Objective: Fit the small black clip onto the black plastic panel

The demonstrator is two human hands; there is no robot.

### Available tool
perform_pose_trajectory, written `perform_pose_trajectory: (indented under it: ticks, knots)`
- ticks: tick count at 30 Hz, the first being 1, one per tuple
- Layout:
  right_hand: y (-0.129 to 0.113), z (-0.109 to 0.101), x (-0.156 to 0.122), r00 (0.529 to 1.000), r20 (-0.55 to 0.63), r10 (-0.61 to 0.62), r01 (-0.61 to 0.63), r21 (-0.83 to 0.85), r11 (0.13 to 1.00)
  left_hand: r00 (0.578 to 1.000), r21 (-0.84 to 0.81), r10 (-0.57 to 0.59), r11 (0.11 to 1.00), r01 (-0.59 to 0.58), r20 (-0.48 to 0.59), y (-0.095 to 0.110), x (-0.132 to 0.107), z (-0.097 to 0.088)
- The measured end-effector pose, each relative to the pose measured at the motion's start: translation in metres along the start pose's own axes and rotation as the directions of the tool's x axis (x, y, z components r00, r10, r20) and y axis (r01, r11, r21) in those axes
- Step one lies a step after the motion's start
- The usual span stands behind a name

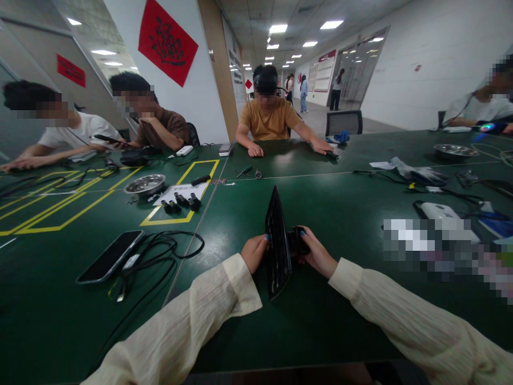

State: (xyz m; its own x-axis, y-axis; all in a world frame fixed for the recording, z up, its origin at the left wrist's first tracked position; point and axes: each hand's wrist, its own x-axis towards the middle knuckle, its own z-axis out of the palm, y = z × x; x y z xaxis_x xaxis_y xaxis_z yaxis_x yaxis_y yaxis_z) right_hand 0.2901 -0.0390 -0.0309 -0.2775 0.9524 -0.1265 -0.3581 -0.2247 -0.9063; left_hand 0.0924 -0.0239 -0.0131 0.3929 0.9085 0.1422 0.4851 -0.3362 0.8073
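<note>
A thin black panel (278,251) stands on edge between my hands, above the green table. One face shows a glossy sheen, and I cannot tell its exact kind. My left hand (254,253) is closed on the panel's left side, thumb against the face and the other fingers mostly out of sight. Behind the panel, on its right, a small dark part (297,241) sticks out, seemingly joined to it. My right hand (317,253) is closed around that part, with thumb and fingers pinching it.
A smartphone (110,258) and a coiled black cable (170,246) lie to the left. Beyond are several black cylindrical parts (182,201) and a metal bowl (145,184). On the right lie a white device (444,216) and gloves (417,172). A person (266,115) sits opposite.
</note>
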Motion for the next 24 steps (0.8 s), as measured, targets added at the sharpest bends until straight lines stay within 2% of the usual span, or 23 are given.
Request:
perform_pose_trajectory:
  ticks: [4,12,16,22,24]
  knots:
    - [-0.0012,0.0,0.0003,1.0,0.008,0.007,-0.007,-0.024,1.0,1.0,-0.005,0.008,1.0,-0.008,0.007,-0.0018,0.0,0.0005]
    - [0.0055,-0.0076,0.0027,0.999,0.031,-0.008,0.015,-0.221,0.975,1.0,-0.008,0.013,1.0,-0.013,-0.021,0.0007,-0.001,-0.0011]
    - [0.0063,-0.0089,0.0037,1.0,0.008,0.006,-0.004,-0.239,0.971,1.0,0.001,0.027,1.0,-0.027,0.015,0.0011,-0.0004,-0.0011]
    - [0.0063,-0.0081,0.0024,1.0,0.01,-0.008,0.01,-0.232,0.973,0.998,-0.009,-0.031,1.0,0.03,-0.059,-0.0025,-0.0004,0.0016]
    - [0.0067,-0.0083,0.0022,1.0,0.009,-0.012,0.014,-0.214,0.977,0.999,-0.021,-0.01,1.0,0.009,-0.041,-0.0033,-0.0007,0.0015]
